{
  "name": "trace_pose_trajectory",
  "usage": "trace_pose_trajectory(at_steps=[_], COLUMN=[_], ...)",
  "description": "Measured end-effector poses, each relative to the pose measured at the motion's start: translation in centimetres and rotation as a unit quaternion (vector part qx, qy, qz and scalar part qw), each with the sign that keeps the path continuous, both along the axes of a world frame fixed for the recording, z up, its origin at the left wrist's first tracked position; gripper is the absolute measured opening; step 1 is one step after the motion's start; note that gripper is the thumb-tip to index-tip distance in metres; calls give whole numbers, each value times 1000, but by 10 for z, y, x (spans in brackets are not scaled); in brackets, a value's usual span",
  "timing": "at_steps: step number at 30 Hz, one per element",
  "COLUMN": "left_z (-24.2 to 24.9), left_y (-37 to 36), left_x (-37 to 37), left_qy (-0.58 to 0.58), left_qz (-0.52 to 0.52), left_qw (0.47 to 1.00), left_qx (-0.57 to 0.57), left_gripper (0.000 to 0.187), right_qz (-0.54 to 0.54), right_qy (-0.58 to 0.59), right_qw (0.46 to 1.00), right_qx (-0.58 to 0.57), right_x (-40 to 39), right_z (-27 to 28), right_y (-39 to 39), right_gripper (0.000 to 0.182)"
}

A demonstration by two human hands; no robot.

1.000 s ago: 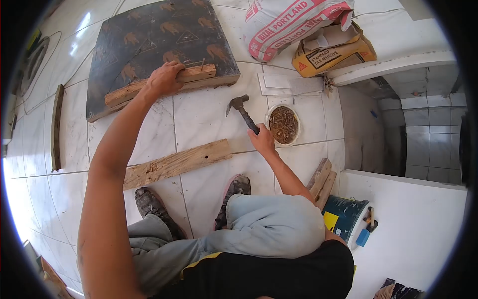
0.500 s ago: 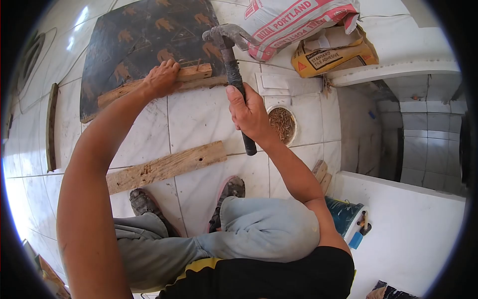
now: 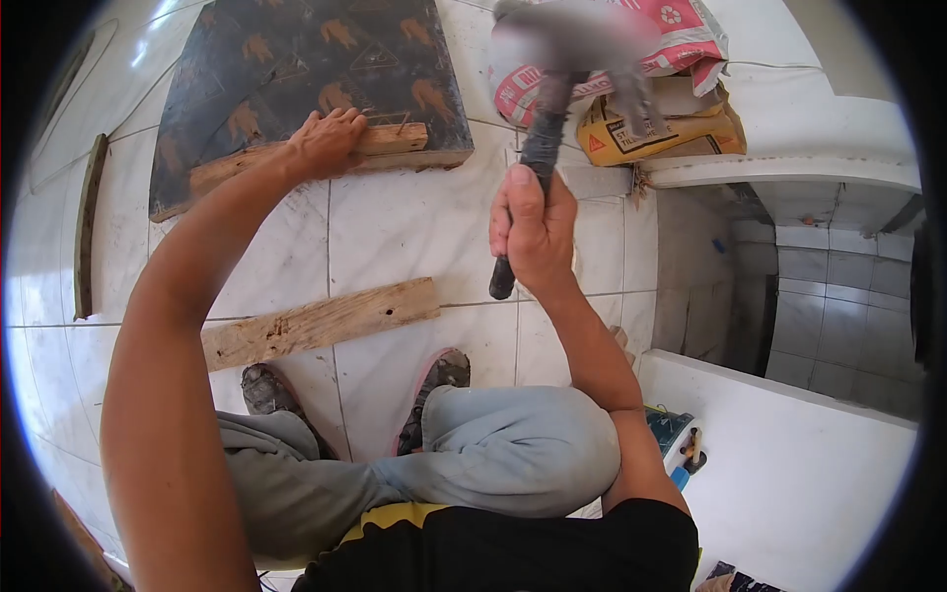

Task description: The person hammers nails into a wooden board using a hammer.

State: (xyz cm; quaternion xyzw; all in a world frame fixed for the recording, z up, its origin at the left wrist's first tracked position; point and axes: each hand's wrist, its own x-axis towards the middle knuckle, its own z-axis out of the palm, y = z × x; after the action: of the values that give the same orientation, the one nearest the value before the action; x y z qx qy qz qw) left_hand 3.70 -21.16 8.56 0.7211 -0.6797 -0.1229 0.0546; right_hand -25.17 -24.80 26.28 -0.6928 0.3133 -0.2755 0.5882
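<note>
My right hand (image 3: 538, 225) is wrapped round the dark grip of a claw hammer (image 3: 542, 148), raised in front of me. The hammer's head is smeared by motion over the cement bag. My left hand (image 3: 330, 143) curls over a rough wooden strip (image 3: 232, 170), which lies along the near edge of a dark printed plywood board (image 3: 286, 84). Just right of those fingers, a thin nail seems to stick up at an angle from the strip; its tip is hard to make out.
A wooden plank (image 3: 326, 321) lies on the tiles before my shoes. A red-and-white cement bag (image 3: 691, 44) and a yellow tile adhesive bag (image 3: 681, 133) stand at the upper right. A thin wooden batten (image 3: 91, 227) lies left. A dark green bucket (image 3: 669, 434) rests beside my right knee.
The hammer and my right hand have swung up and to the right, now covering most of the tub of nails. My left hand stays on the strip. The view has shifted slightly.
</note>
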Motion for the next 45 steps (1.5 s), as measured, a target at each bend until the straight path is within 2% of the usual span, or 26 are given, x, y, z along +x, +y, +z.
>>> trace_pose_trajectory(at_steps=[2,6,8,9,10,12,14,16,17,18,19,20,22,25,28,29,32,33,34,35,36,38,39,40,42,45], left_z=[3,-1,-2,6,5,1,-1,0,4,8,8,5,8,9,7,9,1,3,2,0,2,8,-2,-2,8,-2], left_y=[2,4,3,1,2,0,1,2,2,3,4,3,2,3,-1,-2,0,-1,3,3,0,0,1,5,3,2], left_x=[-1,3,0,-2,-3,-1,0,-3,-3,-3,-5,-8,-4,-2,-4,-4,-7,-3,-7,-12,-9,-6,-5,-10,-7,-8], left_qy=[-3,-20,-4,-6,-3,3,4,8,4,-2,-1,-3,-14,7,1,2,8,-4,0,-3,-14,-22,-20,-16,-9,-1], left_qz=[-4,-1,-11,-1,-5,-2,-7,-7,-9,-11,-9,-14,-12,-9,-12,-8,-12,-15,-16,-16,-16,-23,-19,-21,-19,-6], left_qw=[1000,1000,1000,999,999,1000,1000,1000,1000,1000,1000,1000,999,999,1000,999,999,999,999,999,999,998,1000,1000,1000,1000], left_qx=[17,12,4,41,45,27,19,4,13,23,19,27,34,33,29,35,41,30,30,29,25,50,5,8,20,2], left_gripper=[40,41,42,45,45,45,44,42,42,42,42,44,47,48,50,50,51,51,51,52,52,52,48,48,49,47], right_qz=[52,47,16,-2,-27,-77,-14,-64,-32,23,50,31,-1,-31,-97,-99,-65,-68,18,55,3,-6,-9,-9,-2,-61], right_qy=[230,228,107,56,10,-109,-232,-175,-26,125,282,245,220,96,-105,-100,-250,-117,147,276,248,261,251,242,160,-65], right_qw=[966,962,990,998,998,985,967,981,999,989,944,954,950,990,989,989,964,991,988,944,951,949,957,965,987,990], right_qx=[110,144,87,12,-57,-113,-102,-46,-20,80,166,171,222,94,-48,-45,-67,-6,50,173,185,177,142,100,21,-107], right_x=[6,12,5,3,-2,-5,-8,7,8,5,6,0,4,2,-3,-1,12,12,-3,-5,-7,9,-1,-8,-4,6], right_z=[-50,-32,24,51,75,110,118,71,32,-18,-50,-70,-40,38,116,109,66,7,-51,-82,-92,-69,-55,-37,21,97], right_y=[-18,-24,-15,-15,-12,-17,-30,-14,-7,-15,-23,-22,-18,-16,-20,-21,-16,-5,-16,-29,-23,-22,-17,-18,-15,-10], right_gripper=[44,50,50,53,56,60,65,66,61,55,50,51,50,54,65,65,75,69,57,54,54,53,53,52,50,52])
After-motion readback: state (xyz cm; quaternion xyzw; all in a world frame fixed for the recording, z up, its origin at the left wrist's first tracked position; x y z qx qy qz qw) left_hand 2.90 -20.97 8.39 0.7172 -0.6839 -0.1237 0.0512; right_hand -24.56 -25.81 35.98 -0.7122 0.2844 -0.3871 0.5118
